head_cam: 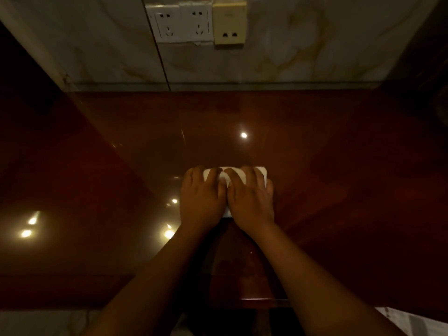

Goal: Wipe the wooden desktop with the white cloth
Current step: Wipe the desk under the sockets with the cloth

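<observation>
A folded white cloth (262, 172) lies flat on the glossy reddish-brown wooden desktop (339, 180), near the middle of the view. My left hand (202, 197) presses down on its left half, fingers spread. My right hand (251, 197) presses on its right half, side by side with the left, thumbs touching. Most of the cloth is hidden under the two hands; only its far edge, right corner and a strip between the wrists show.
A pale marble wall (291, 57) rises behind the desk, with two white power sockets (180, 24) and a beige data socket (229, 24). A dark panel (29, 93) borders the desk on the left. Ceiling lights reflect in the desktop. The desk's near edge (264, 300) runs between my forearms.
</observation>
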